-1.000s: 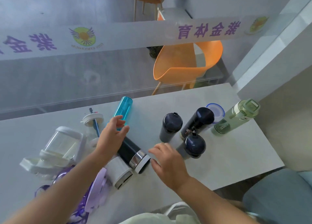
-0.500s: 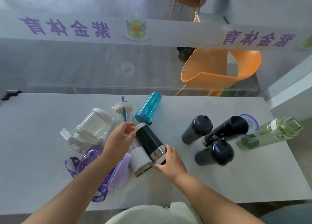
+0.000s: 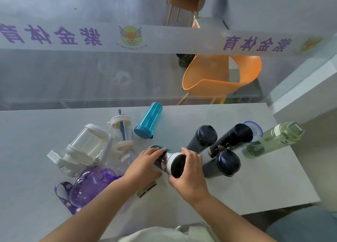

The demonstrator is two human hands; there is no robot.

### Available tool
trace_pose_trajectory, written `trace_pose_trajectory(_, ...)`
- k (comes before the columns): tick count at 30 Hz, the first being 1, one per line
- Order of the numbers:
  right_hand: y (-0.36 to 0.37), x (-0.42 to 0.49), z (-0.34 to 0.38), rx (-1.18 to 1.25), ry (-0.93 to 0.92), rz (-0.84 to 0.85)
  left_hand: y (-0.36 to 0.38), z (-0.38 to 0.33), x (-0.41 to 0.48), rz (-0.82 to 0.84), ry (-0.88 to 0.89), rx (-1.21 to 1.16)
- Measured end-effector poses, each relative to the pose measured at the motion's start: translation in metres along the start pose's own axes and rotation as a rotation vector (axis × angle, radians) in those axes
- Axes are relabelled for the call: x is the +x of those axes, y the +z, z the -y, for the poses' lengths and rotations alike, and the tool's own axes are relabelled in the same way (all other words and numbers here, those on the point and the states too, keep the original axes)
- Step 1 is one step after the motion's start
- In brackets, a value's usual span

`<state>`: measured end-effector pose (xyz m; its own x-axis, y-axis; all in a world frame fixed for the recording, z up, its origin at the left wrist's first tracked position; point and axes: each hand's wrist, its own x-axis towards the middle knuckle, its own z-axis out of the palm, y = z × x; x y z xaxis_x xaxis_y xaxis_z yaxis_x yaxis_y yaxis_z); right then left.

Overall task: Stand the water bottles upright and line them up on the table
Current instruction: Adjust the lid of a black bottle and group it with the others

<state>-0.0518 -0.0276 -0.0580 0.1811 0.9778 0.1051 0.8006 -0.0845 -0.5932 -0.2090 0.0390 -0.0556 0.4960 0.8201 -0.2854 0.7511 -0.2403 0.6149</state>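
Note:
My left hand (image 3: 144,169) and my right hand (image 3: 189,176) both grip a black flask with a silver-white end (image 3: 173,164), tilted up off the grey table (image 3: 255,183). To its right stand three black bottles (image 3: 221,166), with a pale green bottle (image 3: 273,139) beyond them. A teal bottle (image 3: 148,120) lies on its side behind my hands. On the left lie a clear bottle with white lid (image 3: 85,148), a clear straw bottle (image 3: 121,127) and a purple bottle (image 3: 89,185).
A white-capped bottle (image 3: 147,189) lies mostly hidden under my left wrist. A blue-rimmed lid (image 3: 254,128) sits behind the black bottles. Beyond the table's far edge is a glass wall with an orange chair (image 3: 218,77) behind it.
The black flask has been raised from lying flat, and its silver-white end now points toward me. Both hands have closed around it and shifted right, nearer the black bottles.

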Motion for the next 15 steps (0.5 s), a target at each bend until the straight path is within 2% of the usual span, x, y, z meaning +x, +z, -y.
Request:
trace_pose_trajectory(4,-0.012,0.006,0.006,0.000,-0.056,-0.088,0.008,-0.013,0.008,-0.024,0.067,-0.120)
trace_pose_trajectory(9,-0.023,0.010,0.003,-0.030,-0.099,-0.103,0.017,-0.027,0.015,-0.085,0.111,-0.284)
trace_pose_trajectory(15,-0.035,0.004,-0.008,-0.212,-0.147,-0.125,0.032,-0.030,0.023,-0.092,0.142,-0.356)
